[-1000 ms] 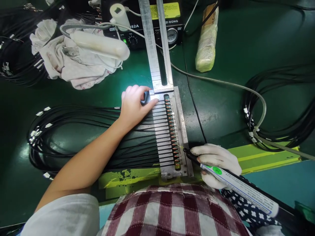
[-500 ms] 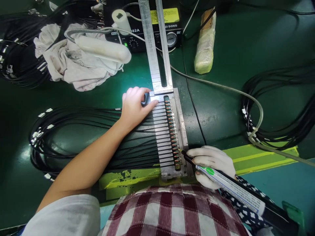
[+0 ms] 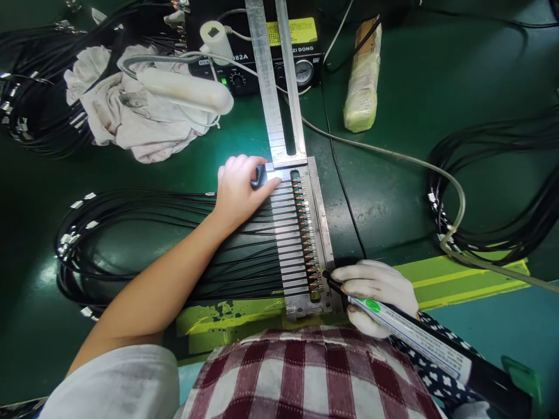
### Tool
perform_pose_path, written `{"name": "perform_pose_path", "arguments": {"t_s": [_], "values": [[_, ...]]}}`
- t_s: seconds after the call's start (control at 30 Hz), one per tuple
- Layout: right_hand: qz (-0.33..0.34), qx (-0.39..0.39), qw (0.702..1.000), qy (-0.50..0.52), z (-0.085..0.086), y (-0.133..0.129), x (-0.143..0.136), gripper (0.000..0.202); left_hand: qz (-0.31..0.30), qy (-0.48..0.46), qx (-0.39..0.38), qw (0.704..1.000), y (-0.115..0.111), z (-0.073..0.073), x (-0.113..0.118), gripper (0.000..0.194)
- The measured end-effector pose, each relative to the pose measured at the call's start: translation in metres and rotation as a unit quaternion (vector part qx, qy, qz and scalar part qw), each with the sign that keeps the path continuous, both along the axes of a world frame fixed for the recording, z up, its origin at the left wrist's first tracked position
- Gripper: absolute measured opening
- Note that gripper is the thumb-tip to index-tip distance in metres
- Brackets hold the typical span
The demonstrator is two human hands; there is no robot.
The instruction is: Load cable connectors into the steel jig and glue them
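Note:
My bare left hand (image 3: 238, 189) grips a dark clamp handle (image 3: 258, 176) at the upper left corner of a metal fixture (image 3: 293, 256), its thumb lying on the plate. Thin black cables (image 3: 257, 260) lie side by side across the fixture, their small connector ends in a row along its slot. In my gloved right hand (image 3: 379, 291) is a black dispensing syringe (image 3: 406, 331) with a white label and green mark. Its tip is at the lower part of the connector row; whether it touches one is too small to tell.
A black controller (image 3: 244, 73) with a gauge stands at the back, behind a metal bracket (image 3: 268, 87). White cloth (image 3: 144, 128) and cable bundles lie left. At right are a wrapped block (image 3: 363, 87), a hose (image 3: 393, 152) and coiled cables (image 3: 480, 244).
The syringe tip has shifted slightly down along the connector row with my right hand. My left hand keeps its grip on the clamp handle. The view has moved very slightly.

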State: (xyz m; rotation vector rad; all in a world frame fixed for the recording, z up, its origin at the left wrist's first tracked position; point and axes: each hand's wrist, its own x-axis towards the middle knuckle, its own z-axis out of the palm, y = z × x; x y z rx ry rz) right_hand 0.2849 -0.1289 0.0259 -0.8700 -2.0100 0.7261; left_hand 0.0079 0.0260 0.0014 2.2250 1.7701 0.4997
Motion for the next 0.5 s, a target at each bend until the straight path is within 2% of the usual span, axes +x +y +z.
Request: {"name": "perform_pose_path", "arguments": {"t_s": [0.5], "values": [[-0.012,0.003,1.000,0.001,-0.0028,0.0009,-0.0004,0.021,0.001,0.000,-0.004,1.000,-0.0006,0.0009,0.0004,0.035]]}}
